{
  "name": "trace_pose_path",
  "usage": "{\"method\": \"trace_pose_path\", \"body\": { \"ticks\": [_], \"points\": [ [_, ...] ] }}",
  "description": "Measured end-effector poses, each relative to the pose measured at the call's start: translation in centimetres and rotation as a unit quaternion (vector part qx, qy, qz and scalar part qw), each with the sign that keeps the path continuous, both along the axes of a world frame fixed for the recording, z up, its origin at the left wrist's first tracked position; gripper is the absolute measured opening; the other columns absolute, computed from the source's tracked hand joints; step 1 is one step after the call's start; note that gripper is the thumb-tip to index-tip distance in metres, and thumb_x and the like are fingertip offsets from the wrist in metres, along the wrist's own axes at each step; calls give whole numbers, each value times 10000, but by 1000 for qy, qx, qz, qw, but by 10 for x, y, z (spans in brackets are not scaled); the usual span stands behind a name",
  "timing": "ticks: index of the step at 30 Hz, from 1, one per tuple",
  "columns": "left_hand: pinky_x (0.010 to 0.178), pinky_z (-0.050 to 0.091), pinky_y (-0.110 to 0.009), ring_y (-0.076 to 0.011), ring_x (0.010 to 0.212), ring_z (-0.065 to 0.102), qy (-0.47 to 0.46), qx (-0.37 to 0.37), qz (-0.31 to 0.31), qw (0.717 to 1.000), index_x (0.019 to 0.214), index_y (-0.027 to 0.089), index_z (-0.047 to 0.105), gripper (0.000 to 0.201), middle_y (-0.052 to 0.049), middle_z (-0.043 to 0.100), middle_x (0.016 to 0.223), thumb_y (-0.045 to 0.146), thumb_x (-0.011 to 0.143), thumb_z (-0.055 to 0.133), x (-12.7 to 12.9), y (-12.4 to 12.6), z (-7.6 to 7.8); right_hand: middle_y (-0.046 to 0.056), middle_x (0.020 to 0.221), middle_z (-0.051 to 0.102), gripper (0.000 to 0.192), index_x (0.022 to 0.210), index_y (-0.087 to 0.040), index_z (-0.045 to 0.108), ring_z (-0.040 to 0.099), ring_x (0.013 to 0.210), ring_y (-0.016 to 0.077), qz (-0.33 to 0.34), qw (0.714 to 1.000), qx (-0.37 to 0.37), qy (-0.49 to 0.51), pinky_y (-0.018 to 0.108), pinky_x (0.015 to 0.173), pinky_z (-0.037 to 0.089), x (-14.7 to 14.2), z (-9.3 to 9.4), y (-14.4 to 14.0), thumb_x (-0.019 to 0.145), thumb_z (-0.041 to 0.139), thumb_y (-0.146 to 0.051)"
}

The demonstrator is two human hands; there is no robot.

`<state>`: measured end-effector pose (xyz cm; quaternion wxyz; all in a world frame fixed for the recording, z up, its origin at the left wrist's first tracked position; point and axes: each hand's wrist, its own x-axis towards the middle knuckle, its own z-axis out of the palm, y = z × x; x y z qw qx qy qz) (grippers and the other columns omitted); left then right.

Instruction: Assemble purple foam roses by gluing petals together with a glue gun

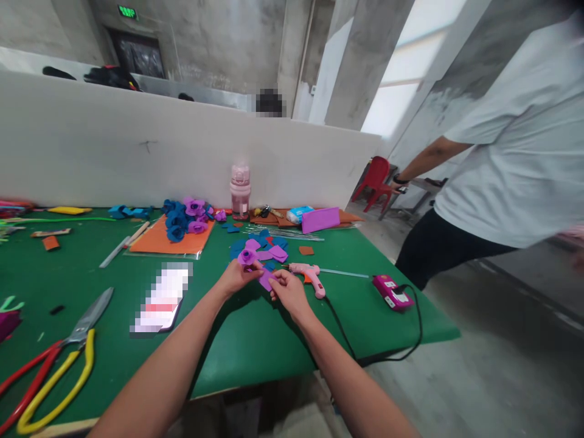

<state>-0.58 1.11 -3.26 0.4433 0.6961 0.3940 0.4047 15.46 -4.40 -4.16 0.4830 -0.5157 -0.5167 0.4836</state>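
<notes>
My left hand [235, 278] is closed around a small purple flower [247, 257] with a dark blue centre, which sticks up above the fingers. Between my hands is a flat purple petal piece [266, 280], pinched at its right end by my right hand [288, 291]. The left fingertips reach the petal's other end. Just beyond the hands lies a loose pile of blue pieces [238, 246] and purple pieces [278, 253]. A pink hot glue gun [306, 271] with a clear glue stick [344, 273] in its back rests right of my right hand.
Blue and purple flowers [177, 220] sit on an orange sheet [150, 242]. Large shears [82, 328] and a phone [162, 298] lie left. A pink bottle [240, 198] stands by the white partition [182, 140]. A magenta power box [391, 293] with a cable sits right; a person [506, 164] stands beyond.
</notes>
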Motion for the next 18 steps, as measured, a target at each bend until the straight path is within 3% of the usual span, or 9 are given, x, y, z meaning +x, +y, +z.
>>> {"method": "trace_pose_path", "body": {
  "ticks": [8, 11, 14, 18],
  "points": [
    [665, 454, -278, -138, 651, 558, -24, -37, -7, 999, 690, 147, 619, 223, -15, 622, 681, 354, 636, 679, 3, -8, 9, -72, 481, 515, 170, 756, -196, 493, 475, 390, 83, -3, 1000, -14, 5, 203, 415, 418, -1, -3, -3, 691, 568, -334],
    [657, 451, -279, -140, 644, 559, -9, -64, -20, 998, 668, 142, 625, 206, -20, 630, 665, 329, 615, 692, 1, -11, 13, -55, 508, 547, 175, 773, -199, 508, 467, 391, 85, 17, 999, -8, -43, 200, 402, 390, 5, 4, -14, 707, 569, -349],
    [642, 447, -277, -143, 626, 562, 27, -102, -58, 993, 675, 130, 642, 199, -32, 640, 651, 313, 616, 692, 0, -11, 15, -26, 569, 587, 190, 776, -192, 552, 498, 462, 97, 1, 990, 45, -134, 205, 457, 391, 29, 16, -27, 740, 557, -378],
    [641, 438, -260, -147, 636, 570, 93, -117, -125, 981, 670, 135, 670, 201, -27, 658, 653, 329, 621, 680, 1, -9, 11, -8, 597, 585, 256, 710, -181, 575, 528, 558, 125, -127, 950, 82, -275, 229, 554, 394, 86, 25, -31, 788, 483, -407]
  ]
}}
